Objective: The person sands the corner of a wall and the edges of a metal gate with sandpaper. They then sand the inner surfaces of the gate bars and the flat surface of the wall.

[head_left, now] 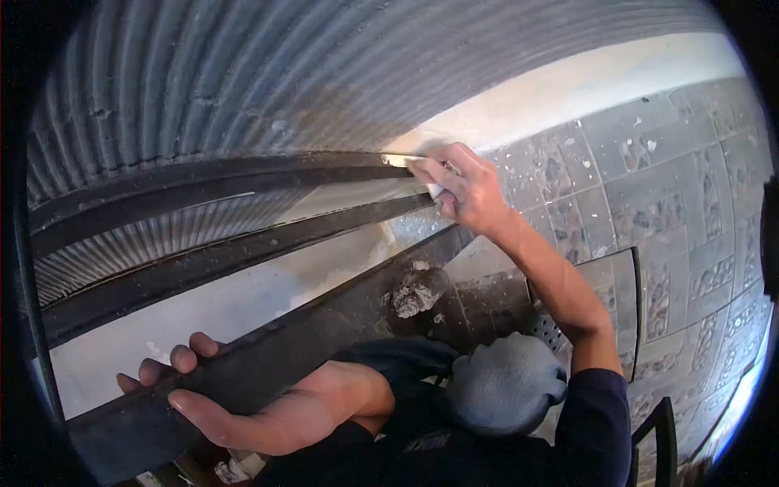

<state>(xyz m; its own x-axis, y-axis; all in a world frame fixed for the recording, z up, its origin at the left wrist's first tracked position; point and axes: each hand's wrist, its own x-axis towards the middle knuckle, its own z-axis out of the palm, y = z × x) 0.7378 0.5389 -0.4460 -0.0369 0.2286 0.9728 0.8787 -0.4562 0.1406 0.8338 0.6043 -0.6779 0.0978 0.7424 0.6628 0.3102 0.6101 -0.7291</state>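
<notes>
My left hand (284,410) grips the wide dark beam (308,333) at the lower left, thumb on the near side and fingertips over the far edge. At the upper middle, my right hand (462,187) has its fingers pinched at the end of the dark rails (324,166). A small whitish piece shows between those fingers, partly hidden and blurred, so I cannot make out what it is. A pale strip (398,160) lies at the rail's end beside the fingertips.
A grey corrugated sheet (268,89) rises beyond the rails, beside a pale wall (568,89). Patterned floor tiles (649,195) lie to the right. A crusty grey lump (415,296) and a rounded grey object (505,385) are near my body. A dark frame (664,442) stands at the lower right.
</notes>
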